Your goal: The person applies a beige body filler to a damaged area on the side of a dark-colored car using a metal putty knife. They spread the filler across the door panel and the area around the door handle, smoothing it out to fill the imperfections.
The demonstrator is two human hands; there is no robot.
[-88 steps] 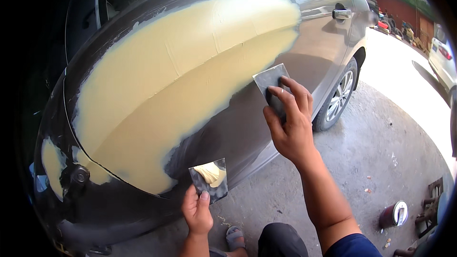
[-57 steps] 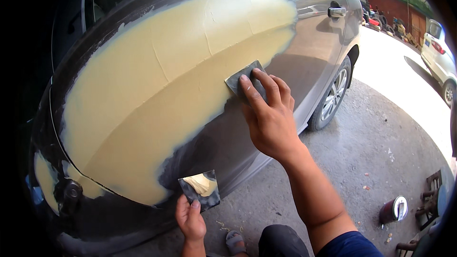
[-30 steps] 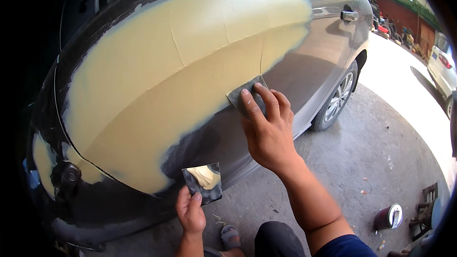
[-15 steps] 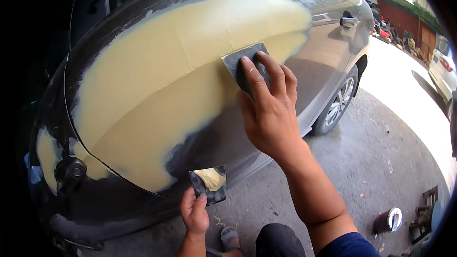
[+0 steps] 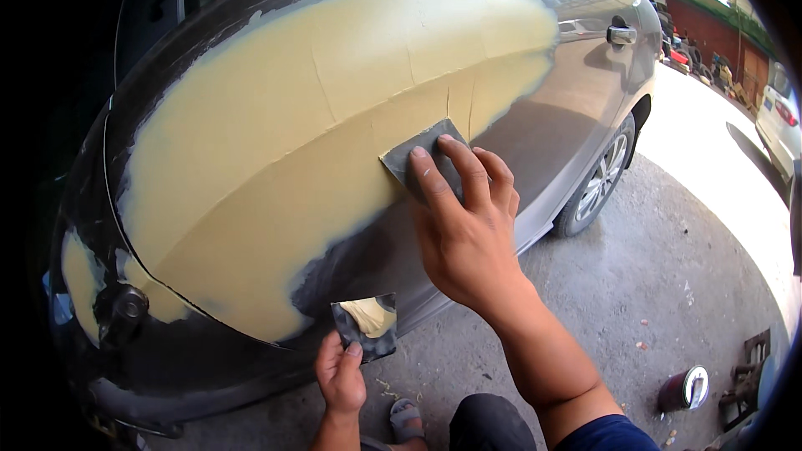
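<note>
Sunlit concrete floor [image 5: 576, 301] stretches away beyond a grey car [image 5: 543, 129], past its rear wheel [image 5: 600, 175], with a dark red tin [image 5: 678, 391] standing well apart near a low stool [image 5: 748, 376]. Across the car's side panel lies a broad coat of cream body filler [image 5: 259, 150], its feathered lower edge running slantwise over darker primer. Near the right part of that lower edge, the right hand [image 5: 469, 230] grips a flat dark spreader [image 5: 418, 169], its fingers splayed on the upper face and the thumb out of sight; the blade appears to rest against the filler, just under two thin raised ridges. Below the panel's lower edge, the left hand [image 5: 341, 372] pinches a square mixing plate [image 5: 372, 347] by its near edge, thumb on top, with a mound of fresh filler [image 5: 365, 316] on it. Spreading and levelling seems to be the step in hand; the next move probably calls for a low blade angle and even pressure to flatten those ridges.
</note>
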